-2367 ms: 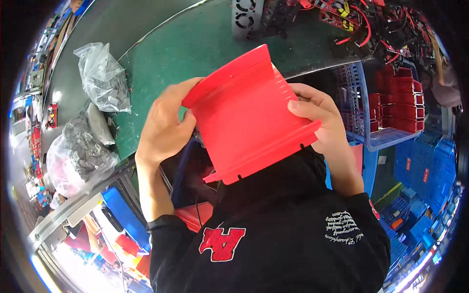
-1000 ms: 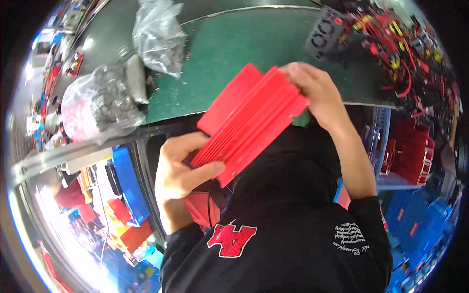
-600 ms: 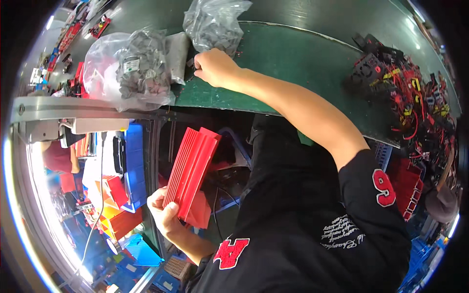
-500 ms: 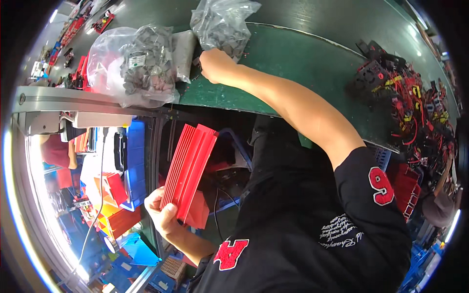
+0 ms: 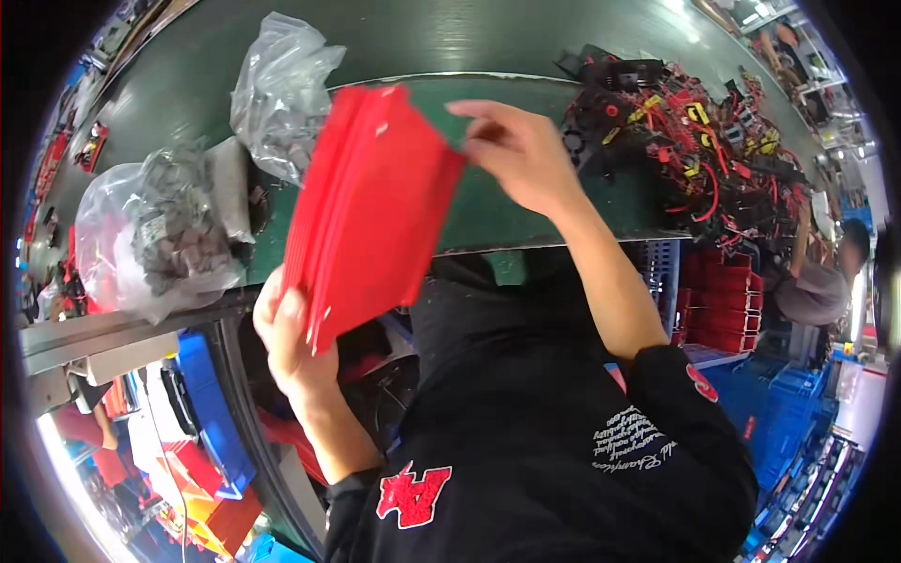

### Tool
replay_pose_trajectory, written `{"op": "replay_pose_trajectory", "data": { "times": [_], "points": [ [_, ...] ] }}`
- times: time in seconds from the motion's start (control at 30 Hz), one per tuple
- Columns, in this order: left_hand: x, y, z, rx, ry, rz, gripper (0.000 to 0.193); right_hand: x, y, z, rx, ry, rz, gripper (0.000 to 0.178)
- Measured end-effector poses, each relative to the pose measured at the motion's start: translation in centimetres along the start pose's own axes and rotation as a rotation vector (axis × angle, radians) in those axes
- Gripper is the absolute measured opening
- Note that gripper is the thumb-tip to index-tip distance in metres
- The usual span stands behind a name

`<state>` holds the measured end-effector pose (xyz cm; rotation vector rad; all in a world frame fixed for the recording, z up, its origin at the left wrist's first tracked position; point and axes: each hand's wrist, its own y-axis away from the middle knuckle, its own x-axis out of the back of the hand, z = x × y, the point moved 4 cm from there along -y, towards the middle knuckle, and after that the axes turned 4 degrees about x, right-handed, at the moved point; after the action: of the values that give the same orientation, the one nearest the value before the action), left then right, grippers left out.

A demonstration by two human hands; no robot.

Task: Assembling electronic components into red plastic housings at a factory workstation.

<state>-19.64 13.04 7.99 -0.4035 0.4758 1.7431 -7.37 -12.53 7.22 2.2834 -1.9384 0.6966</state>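
My left hand point(image 5: 296, 338) grips a red metal housing point(image 5: 389, 211) by its lower left end, thumb across the ribs. The housing stands tilted above the near edge of the green worktop, its flat face and finned side showing. Close by its upper right corner is my right hand point(image 5: 526, 159), the index finger stretched out and the other fingers curled toward the thumb. Anything small in that pinch is too hard to make out. Behind the housing, a clear plastic bag point(image 5: 277, 103) of grey pieces is partly covered.
Another clear bag point(image 5: 178, 230) of grey parts lies on the left, beside a wrapped grey packet point(image 5: 228, 188). A tangled heap of wired black and red parts point(image 5: 694, 141) covers the worktop's right. Red trays point(image 5: 718, 300) are stacked below it. A co-worker point(image 5: 817, 281) is at far right.
My right hand has left the bag and moved right, to the housing. My left hand has raised the housing over the worktop edge and turned its flat face into view. The view has shifted right.
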Motion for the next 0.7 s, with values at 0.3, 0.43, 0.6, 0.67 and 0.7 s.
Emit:
{"op": "replay_pose_trajectory", "data": {
  "times": [0.3,0.43,0.6,0.67,0.7],
  "points": [
    [-8.1,-1.8,-6.0,0.113,-0.11,-0.282,0.037,7.1,5.4,-7.1,0.071,-0.14,0.334,0.017],
    [-8.6,-1.8,-5.5,0.203,-0.105,-0.344,0.039,4.5,4.0,-9.9,0.405,0.249,0.044,0.012],
    [-9.2,-1.2,-5.9,0.183,-0.133,-0.369,0.04,2.4,2.2,-9.4,0.414,0.46,-0.16,0.013],
    [-8.9,-1.2,-6.0,0.197,-0.14,-0.36,0.04,2.1,2.3,-9.6,0.39,0.482,-0.205,0.011],
    [-8.9,-1.2,-6.0,0.212,-0.148,-0.362,0.04,2.2,2.4,-9.7,0.382,0.557,-0.225,0.01]
  ]
}}
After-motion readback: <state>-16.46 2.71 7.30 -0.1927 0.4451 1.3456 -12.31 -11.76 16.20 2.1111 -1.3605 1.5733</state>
